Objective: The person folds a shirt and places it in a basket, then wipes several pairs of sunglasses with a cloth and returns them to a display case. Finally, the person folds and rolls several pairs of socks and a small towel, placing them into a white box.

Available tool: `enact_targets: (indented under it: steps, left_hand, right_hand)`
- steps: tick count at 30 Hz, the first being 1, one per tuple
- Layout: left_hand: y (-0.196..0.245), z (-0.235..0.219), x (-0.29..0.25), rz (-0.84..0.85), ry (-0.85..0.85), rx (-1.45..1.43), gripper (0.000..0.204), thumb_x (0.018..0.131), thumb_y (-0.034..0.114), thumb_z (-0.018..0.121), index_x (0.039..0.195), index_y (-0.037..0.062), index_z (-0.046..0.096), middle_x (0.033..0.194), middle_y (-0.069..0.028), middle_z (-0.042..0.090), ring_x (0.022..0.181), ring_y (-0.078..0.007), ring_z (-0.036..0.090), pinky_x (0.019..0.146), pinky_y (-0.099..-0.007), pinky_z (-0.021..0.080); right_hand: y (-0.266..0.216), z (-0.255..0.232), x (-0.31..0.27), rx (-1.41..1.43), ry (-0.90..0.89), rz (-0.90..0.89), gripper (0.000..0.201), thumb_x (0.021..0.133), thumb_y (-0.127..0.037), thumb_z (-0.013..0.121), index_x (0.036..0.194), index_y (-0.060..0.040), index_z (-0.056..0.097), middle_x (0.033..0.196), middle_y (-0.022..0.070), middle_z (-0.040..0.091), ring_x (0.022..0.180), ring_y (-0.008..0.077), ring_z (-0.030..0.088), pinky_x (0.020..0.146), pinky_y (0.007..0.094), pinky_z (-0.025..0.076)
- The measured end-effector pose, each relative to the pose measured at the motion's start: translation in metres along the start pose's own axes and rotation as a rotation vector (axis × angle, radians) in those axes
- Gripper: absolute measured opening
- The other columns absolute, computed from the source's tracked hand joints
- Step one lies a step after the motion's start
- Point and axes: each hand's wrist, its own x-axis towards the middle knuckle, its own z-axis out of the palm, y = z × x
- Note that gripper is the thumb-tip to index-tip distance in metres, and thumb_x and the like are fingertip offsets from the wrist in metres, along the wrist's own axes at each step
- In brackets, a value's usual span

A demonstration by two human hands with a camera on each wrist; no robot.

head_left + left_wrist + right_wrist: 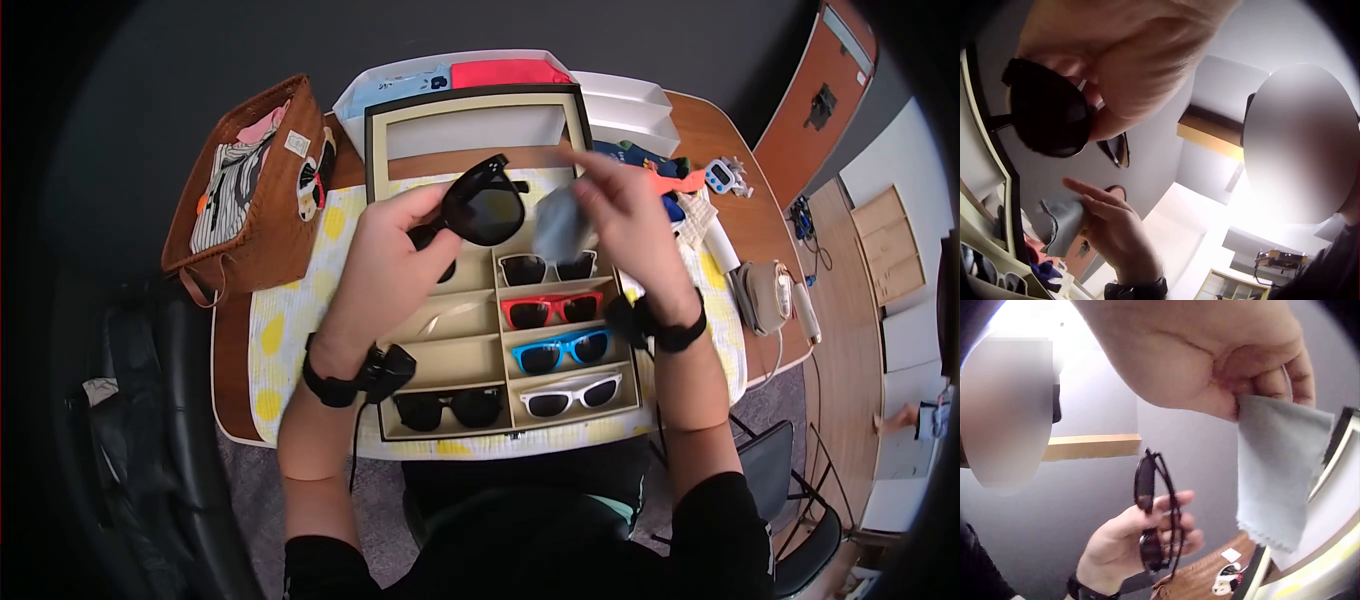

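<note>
The left hand (405, 232) pinches black sunglasses (487, 212) above the open box (445, 366), and just to its right the right hand (628, 212) pinches a grey cloth (1282, 469), its zigzag edge hanging free, a gap between cloth and glasses. The raised lid (377, 150) stands beyond both hands; left of the left hand, the basket (275, 225) bears a white label (297, 143) too small to read.
</note>
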Motion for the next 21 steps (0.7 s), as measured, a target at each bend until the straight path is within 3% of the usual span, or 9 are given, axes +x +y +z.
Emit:
enact_targets:
  steps: [1, 2, 4, 5, 6, 11, 16, 18, 21]
  left_hand:
    - [-0.011, -0.002, -0.002, 0.059, 0.021, 0.035, 0.037, 0.086, -0.004, 0.061, 0.122, -0.0049, 0.065, 0.102, -0.0112, 0.074, 0.093, -0.0127, 0.068, 0.081, -0.0267, 0.053]
    - [-0.011, -0.004, -0.01, 0.064, 0.013, 0.035, 0.037, 0.086, -0.004, 0.061, 0.122, -0.0049, 0.065, 0.102, -0.0112, 0.074, 0.093, -0.0127, 0.068, 0.081, -0.0267, 0.053]
    - [-0.01, -0.004, -0.033, 0.036, -0.065, 0.319, 0.039, 0.083, -0.002, 0.065, 0.122, -0.0032, 0.066, 0.107, -0.0183, 0.074, 0.1, -0.0235, 0.072, 0.089, -0.032, 0.055]
    - [-0.017, -0.004, -0.044, -0.013, -0.137, 0.404, 0.045, 0.08, -0.004, 0.065, 0.125, -0.0031, 0.064, 0.106, -0.0132, 0.074, 0.103, -0.0212, 0.07, 0.092, -0.0316, 0.054]
    - [-0.027, -0.001, -0.057, -0.083, -0.154, 0.439, 0.045, 0.079, -0.003, 0.067, 0.124, -0.0023, 0.064, 0.112, -0.0174, 0.072, 0.106, -0.0255, 0.07, 0.092, -0.0336, 0.054]
    - [-0.053, 0.014, -0.102, 0.001, -0.123, 0.702, 0.039, 0.075, 0.0, 0.078, 0.111, -0.0006, 0.063, 0.106, -0.0218, 0.069, 0.102, -0.0403, 0.067, 0.087, -0.0417, 0.055]
    - [-0.057, 0.016, -0.108, 0.07, -0.16, 0.67, 0.039, 0.071, 0.001, 0.081, 0.105, 0.0003, 0.062, 0.102, -0.0193, 0.067, 0.101, -0.0411, 0.064, 0.086, -0.0446, 0.053]
    - [-0.055, 0.019, -0.109, 0.034, -0.222, 0.796, 0.037, 0.073, 0.002, 0.08, 0.104, -0.0002, 0.061, 0.104, -0.0184, 0.064, 0.104, -0.0398, 0.063, 0.088, -0.0461, 0.052]
    - [-0.051, 0.02, -0.109, 0.068, -0.272, 0.85, 0.037, 0.072, 0.004, 0.081, 0.103, 0.0005, 0.061, 0.103, -0.0177, 0.064, 0.102, -0.0395, 0.063, 0.086, -0.046, 0.053]
  right_hand:
    - [0.001, -0.009, 0.001, -0.012, 0.029, 0.092, 0.033, 0.098, -0.004, 0.056, 0.129, 0.0035, 0.063, 0.083, 0.013, 0.07, 0.074, 0.0181, 0.066, 0.07, 0.0342, 0.053]
    - [0.001, -0.02, 0.002, -0.024, 0.06, 0.182, 0.032, 0.099, -0.004, 0.056, 0.128, 0.0043, 0.064, 0.084, 0.0105, 0.071, 0.075, 0.0147, 0.065, 0.071, 0.0322, 0.053]
    - [0.023, -0.038, -0.003, -0.037, 0.113, 0.199, 0.033, 0.099, -0.007, 0.056, 0.129, 0.0025, 0.064, 0.086, 0.0083, 0.07, 0.077, 0.012, 0.063, 0.071, 0.0293, 0.052]
    - [0.024, -0.046, -0.011, -0.028, 0.141, 0.219, 0.033, 0.099, -0.007, 0.056, 0.129, 0.002, 0.064, 0.085, 0.0081, 0.07, 0.077, 0.0123, 0.063, 0.071, 0.0297, 0.052]
    - [0.025, -0.052, -0.021, -0.017, 0.167, 0.243, 0.033, 0.099, -0.008, 0.056, 0.129, 0.0014, 0.064, 0.085, 0.0078, 0.069, 0.076, 0.0126, 0.063, 0.071, 0.0301, 0.052]
    - [0.039, -0.078, -0.067, -0.072, 0.1, 0.314, 0.033, 0.098, -0.008, 0.058, 0.129, 0.001, 0.064, 0.086, 0.0088, 0.069, 0.078, 0.0135, 0.063, 0.072, 0.0303, 0.053]
    - [0.035, -0.078, -0.088, -0.096, 0.055, 0.348, 0.033, 0.096, -0.006, 0.057, 0.128, 0.0016, 0.063, 0.084, 0.0101, 0.069, 0.075, 0.015, 0.064, 0.07, 0.0321, 0.053]
    - [0.043, -0.076, -0.09, -0.109, 0.069, 0.312, 0.033, 0.097, -0.006, 0.056, 0.129, -0.0016, 0.064, 0.084, 0.0051, 0.066, 0.076, 0.0112, 0.06, 0.069, 0.0281, 0.05]
    - [0.03, -0.079, -0.087, -0.12, 0.037, 0.361, 0.034, 0.097, -0.005, 0.055, 0.129, -0.0007, 0.063, 0.087, 0.0085, 0.069, 0.079, 0.0138, 0.064, 0.071, 0.0307, 0.053]
